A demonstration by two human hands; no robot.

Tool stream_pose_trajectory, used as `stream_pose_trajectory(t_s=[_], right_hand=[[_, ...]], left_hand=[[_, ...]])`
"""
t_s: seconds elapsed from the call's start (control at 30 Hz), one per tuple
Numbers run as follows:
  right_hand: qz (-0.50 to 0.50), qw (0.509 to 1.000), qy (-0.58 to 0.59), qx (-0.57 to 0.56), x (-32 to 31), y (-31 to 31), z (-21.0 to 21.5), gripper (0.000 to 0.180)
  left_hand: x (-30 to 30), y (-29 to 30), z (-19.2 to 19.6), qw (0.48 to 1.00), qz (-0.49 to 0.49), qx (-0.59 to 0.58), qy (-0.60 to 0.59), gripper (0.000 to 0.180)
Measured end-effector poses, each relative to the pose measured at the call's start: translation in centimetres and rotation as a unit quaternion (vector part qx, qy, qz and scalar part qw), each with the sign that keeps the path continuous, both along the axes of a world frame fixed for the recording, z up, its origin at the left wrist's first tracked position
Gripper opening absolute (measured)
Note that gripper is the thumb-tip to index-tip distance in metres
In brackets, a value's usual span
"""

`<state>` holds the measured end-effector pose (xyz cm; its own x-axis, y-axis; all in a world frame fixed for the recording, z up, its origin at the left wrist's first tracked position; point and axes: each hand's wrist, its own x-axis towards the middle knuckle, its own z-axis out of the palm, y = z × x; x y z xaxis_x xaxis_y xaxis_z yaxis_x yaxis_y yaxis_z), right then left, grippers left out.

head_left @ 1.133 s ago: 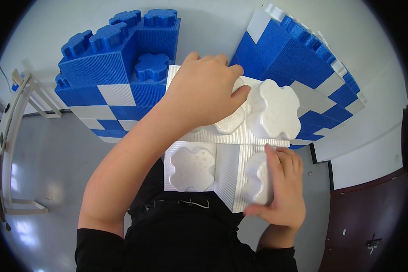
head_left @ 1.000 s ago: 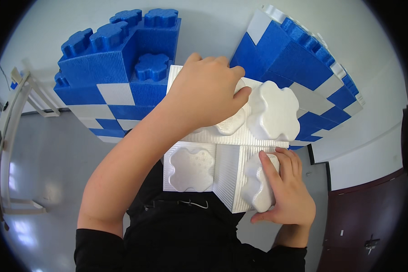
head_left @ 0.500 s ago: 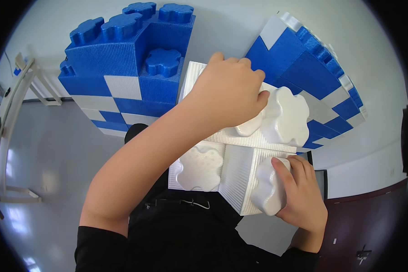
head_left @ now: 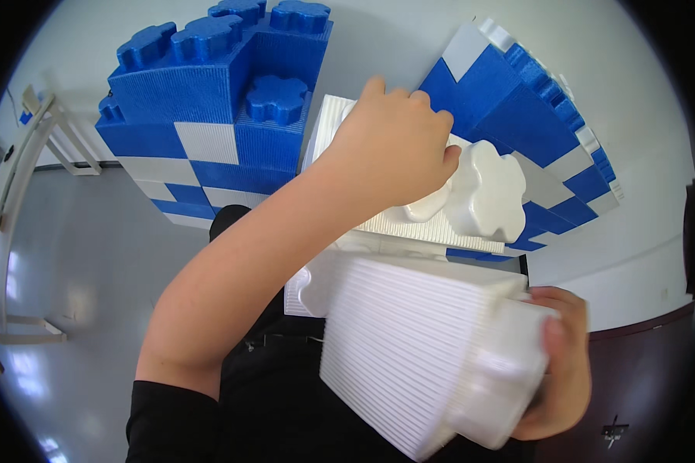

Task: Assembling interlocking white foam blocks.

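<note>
My left hand (head_left: 394, 147) is closed over a flower-shaped stud on a long white toy building block (head_left: 471, 238) with ribbed sides. Another stud of that block (head_left: 486, 191) stands bare to the right of the hand. My right hand (head_left: 567, 374), blurred by motion, grips the stud of a smaller white building block (head_left: 401, 332). That block is tilted, its ribbed underside or side facing me and its stud pointing right. Behind it, a further white block surface (head_left: 305, 301) shows in part under my left forearm, close to my body.
A stack of blue and white blocks (head_left: 212, 147) stands at the left, topped with blue studs. A similar wall of blocks (head_left: 517, 116) rises at the right. Farther left is a white-legged table (head_left: 23, 170). A dark red door (head_left: 633, 378) is at the lower right.
My right hand has pulled the smaller white block away from the others, toward me and to the right, tipping it over. My left hand has stayed on its stud.
</note>
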<state>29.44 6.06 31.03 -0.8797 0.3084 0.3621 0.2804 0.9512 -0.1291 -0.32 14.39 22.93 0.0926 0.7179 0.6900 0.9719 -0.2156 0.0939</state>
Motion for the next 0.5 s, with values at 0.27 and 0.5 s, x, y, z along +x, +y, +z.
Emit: stream_pose_trajectory(t_s=[0.27,0.5], right_hand=[[0.039,0.995,-0.074,-0.052,-8.2,-0.1,-4.0,0.113],[0.054,0.994,-0.077,-0.057,-9.5,-0.3,-4.7,0.118]], left_hand=[[-0.1,-0.4,0.1,1.0,-0.015,-0.002,-0.016,0.033],[-0.5,-0.7,0.2,1.0,-0.01,-0.004,-0.022,0.032]])
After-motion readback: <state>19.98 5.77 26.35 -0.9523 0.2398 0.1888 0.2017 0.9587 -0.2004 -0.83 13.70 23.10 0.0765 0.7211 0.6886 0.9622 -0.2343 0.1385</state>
